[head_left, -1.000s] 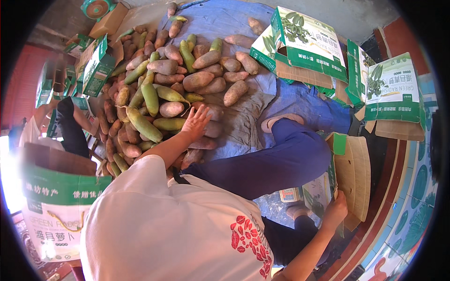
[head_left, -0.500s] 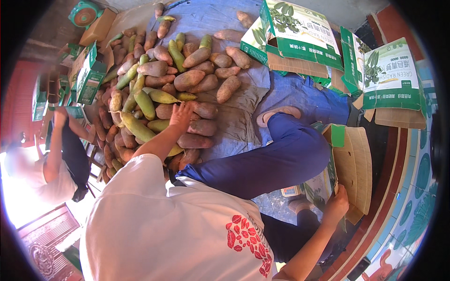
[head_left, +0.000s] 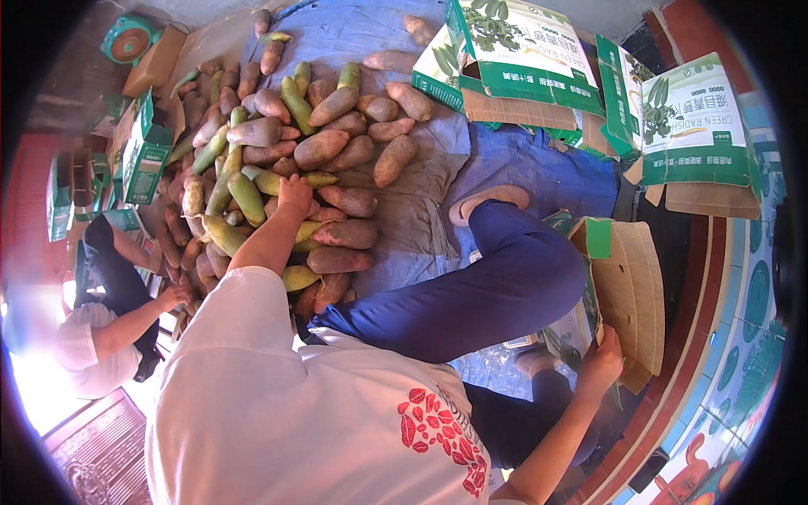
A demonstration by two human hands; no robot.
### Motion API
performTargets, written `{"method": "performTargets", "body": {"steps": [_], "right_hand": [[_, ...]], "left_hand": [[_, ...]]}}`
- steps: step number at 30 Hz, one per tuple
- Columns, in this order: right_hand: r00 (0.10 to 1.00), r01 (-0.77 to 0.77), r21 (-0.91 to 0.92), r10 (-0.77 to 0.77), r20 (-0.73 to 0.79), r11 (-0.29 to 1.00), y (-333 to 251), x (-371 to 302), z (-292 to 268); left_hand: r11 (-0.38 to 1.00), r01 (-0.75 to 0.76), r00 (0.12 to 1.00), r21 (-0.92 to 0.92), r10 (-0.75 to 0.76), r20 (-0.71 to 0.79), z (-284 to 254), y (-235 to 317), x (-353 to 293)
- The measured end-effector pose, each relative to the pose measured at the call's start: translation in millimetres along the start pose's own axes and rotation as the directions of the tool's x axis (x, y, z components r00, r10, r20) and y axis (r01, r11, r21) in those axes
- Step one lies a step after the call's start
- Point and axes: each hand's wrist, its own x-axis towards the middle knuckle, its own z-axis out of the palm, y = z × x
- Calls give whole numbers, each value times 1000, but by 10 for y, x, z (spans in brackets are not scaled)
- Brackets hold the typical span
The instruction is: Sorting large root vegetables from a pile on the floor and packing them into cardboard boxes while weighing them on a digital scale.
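Observation:
A large heap of long radishes (head_left: 324, 150), some green and some reddish-brown with soil, lies in front of me. My left hand (head_left: 295, 195) is down in the heap, its fingers bent and closed around a radish mostly hidden under the palm. Just left of it is a green radish (head_left: 247, 199), and to its right lies a brownish radish (head_left: 348, 200). At my right side, my right hand (head_left: 602, 358) grips the edge of an open cardboard box (head_left: 627, 290) standing beside my leg. The inside of this box is mostly out of sight.
Green-and-white cartons (head_left: 530, 59) stand at the far right, with another carton (head_left: 694, 126) beside them. A blue tarp (head_left: 539, 172) covers the floor. On the left a co-worker's hand (head_left: 175, 296) reaches to the heap, near more cartons (head_left: 147, 156). A green round-faced scale (head_left: 129, 40) stands far left.
My left hand has shifted slightly left and gone from spread fingers to closed ones on a radish. My right hand stays on the box. The co-worker has leaned in and lowered an arm toward the heap.

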Motion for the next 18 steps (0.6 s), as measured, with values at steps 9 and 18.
{"method": "performTargets", "body": {"steps": [9,18], "right_hand": [[1000,10,24,-10,13,1000,-1,44,-30],[1000,27,58,-27,8,998,26,22,-31]], "left_hand": [[910,122,946,-395,-228,-231,-126,-233,-15],[534,-76,753,-842,-523,-399,-443,-552,-368]]}}
